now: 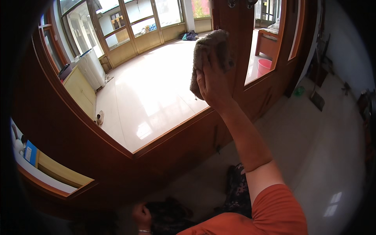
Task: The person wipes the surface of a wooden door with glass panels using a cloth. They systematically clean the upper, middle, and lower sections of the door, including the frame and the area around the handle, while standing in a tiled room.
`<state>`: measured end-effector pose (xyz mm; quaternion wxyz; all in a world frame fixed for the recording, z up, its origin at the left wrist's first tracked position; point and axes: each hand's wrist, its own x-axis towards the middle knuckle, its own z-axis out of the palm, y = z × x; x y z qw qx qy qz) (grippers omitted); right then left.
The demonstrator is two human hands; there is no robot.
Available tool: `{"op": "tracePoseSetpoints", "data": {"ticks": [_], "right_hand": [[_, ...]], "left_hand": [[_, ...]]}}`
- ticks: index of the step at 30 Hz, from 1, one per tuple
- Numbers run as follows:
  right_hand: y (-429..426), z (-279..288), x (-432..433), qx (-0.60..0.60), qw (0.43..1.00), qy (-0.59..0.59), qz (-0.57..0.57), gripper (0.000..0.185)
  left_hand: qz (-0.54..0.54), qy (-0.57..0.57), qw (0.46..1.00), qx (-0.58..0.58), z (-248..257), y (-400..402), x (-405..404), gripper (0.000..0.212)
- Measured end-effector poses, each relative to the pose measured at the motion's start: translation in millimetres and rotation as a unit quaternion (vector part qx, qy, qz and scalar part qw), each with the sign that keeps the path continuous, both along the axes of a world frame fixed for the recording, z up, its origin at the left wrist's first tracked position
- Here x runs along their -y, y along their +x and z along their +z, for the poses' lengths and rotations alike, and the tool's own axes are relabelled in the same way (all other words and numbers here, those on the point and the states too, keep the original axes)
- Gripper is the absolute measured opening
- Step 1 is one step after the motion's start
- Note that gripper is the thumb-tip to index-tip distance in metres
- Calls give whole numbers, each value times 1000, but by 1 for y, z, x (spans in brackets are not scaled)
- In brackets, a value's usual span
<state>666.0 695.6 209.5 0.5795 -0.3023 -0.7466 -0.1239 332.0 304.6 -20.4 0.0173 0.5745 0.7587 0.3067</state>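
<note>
My right hand [216, 85] reaches up, its fingers spread over a thick grey-brown cloth [198, 63]. The cloth is pressed flat at the right side of a large glass pane [152, 97], over the upright of a dark reddish-brown wooden door frame [238, 38]. Part of the cloth lies hidden under the palm. My left hand [142, 216] hangs low near my body with its fingers loosely curled; nothing shows in it. A bracelet [144, 231] circles that wrist.
Through the glass appear a white appliance [89, 69], a pale cabinet [80, 88] and a shoe [100, 117]. A pink bucket [264, 67] stands behind the right pane. On my side, a long-handled dustpan [317, 100] and a green object [299, 91] are on the floor by the wall.
</note>
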Motion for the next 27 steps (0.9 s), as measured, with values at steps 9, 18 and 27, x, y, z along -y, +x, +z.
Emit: {"op": "tracePoseSetpoints", "data": {"ticks": [9,18,27], "right_hand": [[4,12,2,54,989,71,-121,54],[6,173,-44,9,982,162,-93,52],[-23,325,-115,-76,945,312,-66,55]], "left_hand": [[7,18,1000,-22,-13,-7,0,18],[11,13,1000,-6,-13,-1,-8,21],[-27,30,999,3,-55,-29,-5,21]]}}
